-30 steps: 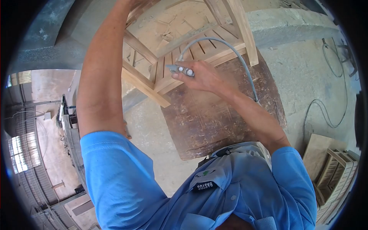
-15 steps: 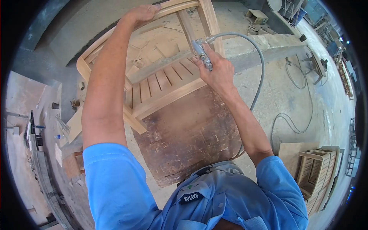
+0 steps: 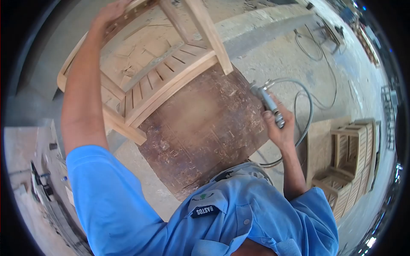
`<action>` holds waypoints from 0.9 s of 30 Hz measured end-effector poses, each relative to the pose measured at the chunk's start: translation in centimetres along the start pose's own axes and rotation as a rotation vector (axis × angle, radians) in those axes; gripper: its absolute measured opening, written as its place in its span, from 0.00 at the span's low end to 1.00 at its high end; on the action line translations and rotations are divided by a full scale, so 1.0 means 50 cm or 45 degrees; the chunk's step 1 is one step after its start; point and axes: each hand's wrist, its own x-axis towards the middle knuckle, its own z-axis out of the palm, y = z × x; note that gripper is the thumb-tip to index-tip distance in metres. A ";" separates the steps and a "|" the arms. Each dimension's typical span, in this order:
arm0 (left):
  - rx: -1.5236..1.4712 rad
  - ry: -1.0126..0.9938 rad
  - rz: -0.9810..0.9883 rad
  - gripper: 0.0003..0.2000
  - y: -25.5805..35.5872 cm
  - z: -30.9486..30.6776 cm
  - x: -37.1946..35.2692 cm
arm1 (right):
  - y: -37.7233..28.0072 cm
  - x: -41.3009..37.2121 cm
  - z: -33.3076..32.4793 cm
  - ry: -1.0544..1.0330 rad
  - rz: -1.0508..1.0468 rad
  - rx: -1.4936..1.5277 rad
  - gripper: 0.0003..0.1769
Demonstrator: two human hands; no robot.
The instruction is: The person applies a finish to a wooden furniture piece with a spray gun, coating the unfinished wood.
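A pale wooden chair with a slatted seat [image 3: 160,70] lies tilted at the far edge of a worn brown board [image 3: 200,128]. At the top left, my left hand [image 3: 112,12] is closed round a curved rail of the chair; its fingertips are partly cut off by the frame edge. To the right of the board, my right hand [image 3: 282,126] grips a silver air gun [image 3: 270,104]. A grey hose [image 3: 308,96] runs from the tool's far end and loops back toward my body. The air gun is apart from the chair.
Slatted wooden chairs [image 3: 352,155] stand stacked on the right. A thin hose [image 3: 335,87] trails over the concrete floor, and a small stool [image 3: 331,36] stands at the upper right. A low concrete ledge [image 3: 256,25] runs behind the chair.
My right hand has drawn the air gun away from the chair, down and to the right. My left hand stays on the chair's rail. The view has shifted, so the chair appears farther left.
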 end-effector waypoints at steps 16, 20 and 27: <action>-0.099 -0.050 0.001 0.41 0.055 -0.049 -0.085 | 0.007 -0.193 0.088 -0.763 -0.222 0.510 0.31; 0.150 -0.072 0.083 0.41 0.076 -0.041 -0.094 | 0.056 -0.201 0.033 -0.442 -0.142 0.327 0.29; 0.545 0.197 0.142 0.36 0.157 -0.027 -0.212 | 0.087 -0.263 -0.187 0.254 0.199 0.169 0.28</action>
